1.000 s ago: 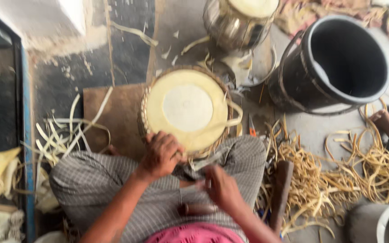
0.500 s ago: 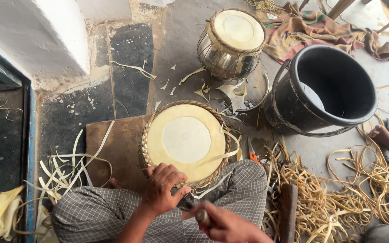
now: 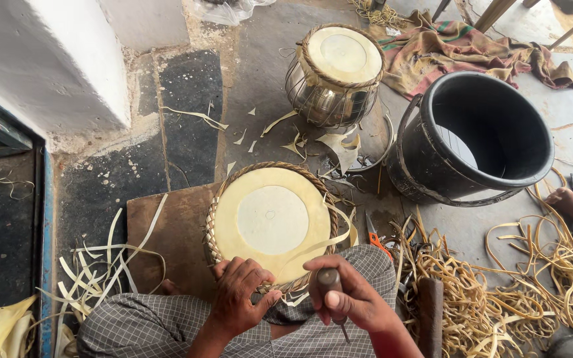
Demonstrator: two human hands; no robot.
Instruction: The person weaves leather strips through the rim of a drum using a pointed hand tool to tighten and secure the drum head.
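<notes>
A round drum (image 3: pixel 272 222) with a pale skin head and a braided rim rests between my knees on a wooden board (image 3: pixel 167 232). My left hand (image 3: pixel 240 295) grips the near edge of the braided rim. My right hand (image 3: pixel 349 298) is closed around a wooden-handled tool (image 3: pixel 331 286) with a thin metal point, held just at the drum's near right edge. A pale hide strip (image 3: pixel 329 232) curls off the drum's right side.
A second drum with a metal body (image 3: pixel 333 76) stands behind. A large black bucket (image 3: pixel 475 136) is at the right, by a cloth (image 3: pixel 459 46). Heaps of hide strips (image 3: pixel 532 285) lie right and left (image 3: pixel 94 265). Another person's foot (image 3: pixel 568 202) shows at the right edge. A white wall (image 3: pixel 48 59) stands left.
The view has tipped upward, so the second drum and bucket show in full. My left hand moved onto the drum's rim; my right hand brought the tool up beside it.
</notes>
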